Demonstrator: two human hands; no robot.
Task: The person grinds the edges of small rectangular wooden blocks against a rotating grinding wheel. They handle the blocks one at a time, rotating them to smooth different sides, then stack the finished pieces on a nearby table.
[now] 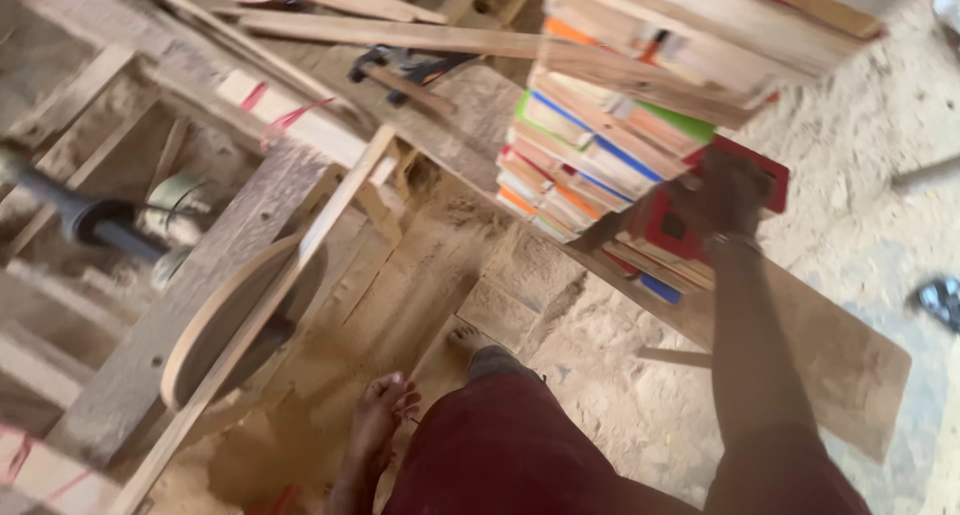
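Red board: your right hand (728, 197) clasps its edge at the side of the stack of wooden boards (610, 145).
Left hand: yours hangs loose and empty (385, 410) low by your leg, over the sawdust floor (600, 375).
Stack: many colour-edged boards already piled on the long plank (840, 365); the red one sits only partly in.
Left side: saw bench (200, 285), untouched.
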